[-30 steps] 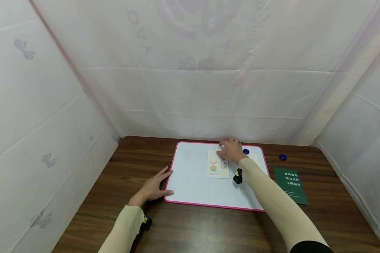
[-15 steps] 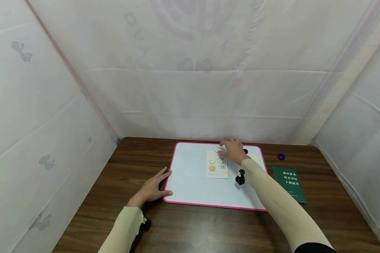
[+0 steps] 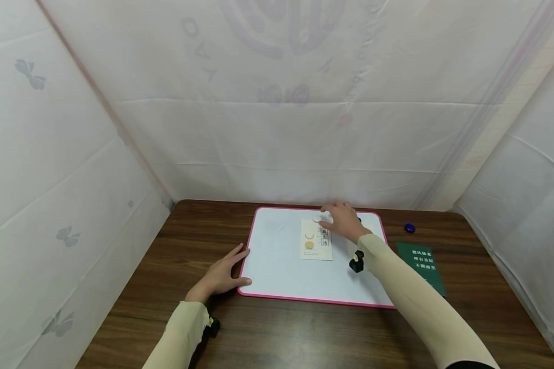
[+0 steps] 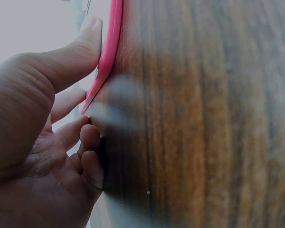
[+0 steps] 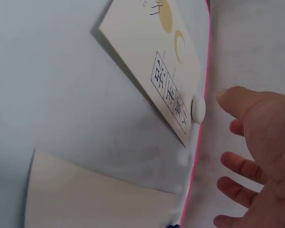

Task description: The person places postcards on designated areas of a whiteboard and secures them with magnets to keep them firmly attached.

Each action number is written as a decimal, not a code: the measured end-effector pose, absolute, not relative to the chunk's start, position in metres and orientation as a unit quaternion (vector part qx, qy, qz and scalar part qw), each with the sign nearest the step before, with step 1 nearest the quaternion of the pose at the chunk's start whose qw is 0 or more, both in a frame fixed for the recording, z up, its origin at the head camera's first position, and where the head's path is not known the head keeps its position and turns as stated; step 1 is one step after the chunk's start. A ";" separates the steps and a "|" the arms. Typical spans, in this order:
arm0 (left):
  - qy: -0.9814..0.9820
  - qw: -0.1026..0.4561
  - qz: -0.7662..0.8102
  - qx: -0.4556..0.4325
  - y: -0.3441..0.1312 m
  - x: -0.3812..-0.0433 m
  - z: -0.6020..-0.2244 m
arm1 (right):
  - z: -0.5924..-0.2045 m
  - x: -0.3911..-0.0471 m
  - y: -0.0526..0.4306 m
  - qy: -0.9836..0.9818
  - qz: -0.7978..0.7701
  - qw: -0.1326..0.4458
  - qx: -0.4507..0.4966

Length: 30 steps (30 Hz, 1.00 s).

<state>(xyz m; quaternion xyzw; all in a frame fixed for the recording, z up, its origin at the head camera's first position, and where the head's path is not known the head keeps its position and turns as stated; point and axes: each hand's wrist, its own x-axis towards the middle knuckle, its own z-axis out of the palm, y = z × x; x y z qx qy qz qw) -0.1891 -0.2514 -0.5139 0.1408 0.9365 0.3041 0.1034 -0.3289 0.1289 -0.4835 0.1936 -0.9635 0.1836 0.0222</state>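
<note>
1. Our left hand (image 3: 219, 274) is spread, thumb and fingers well apart, touching the left edge of the whiteboard (image 3: 272, 266); its thumb lies at the pink rim (image 3: 314, 301).
2. Our right hand (image 3: 344, 220) is spread too, pinching nothing; in its wrist view the thumb and fingers stand apart, over the board's far edge.
3. Just off our right thumb's tip, and apart from it, the white disc (image 5: 198, 110) sits at the top end of the cream card (image 3: 309, 252).
4. That card lies on the board, left of our right hand and toward us, well to the right of our left hand.
5. On our right hand's other side we have a pale card (image 5: 95, 199) and, partly hidden, a blue disc (image 3: 359, 219) by it.
6. Farther right of our right hand, on the brown table (image 3: 295, 338), lie another blue disc (image 3: 410, 228) and a green card (image 3: 421, 261), partly covered by our right sleeve (image 3: 420, 292).
</note>
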 end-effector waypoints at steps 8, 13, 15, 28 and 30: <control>0.936 0.101 0.303 0.144 -0.250 -0.190 -0.513 | -0.481 -0.323 0.139 -0.959 0.183 0.035 0.214; 0.937 0.102 0.302 0.144 -0.250 -0.190 -0.513 | -0.480 -0.319 0.145 -0.959 0.180 0.037 0.217; 0.937 0.101 0.302 0.143 -0.250 -0.190 -0.514 | -0.480 -0.317 0.148 -0.959 0.179 0.039 0.217; 0.937 0.103 0.303 0.137 -0.250 -0.191 -0.514 | -0.476 -0.302 0.167 -0.962 0.181 0.034 0.202; 0.937 0.103 0.303 0.136 -0.250 -0.191 -0.513 | -0.475 -0.300 0.170 -0.962 0.183 0.031 0.198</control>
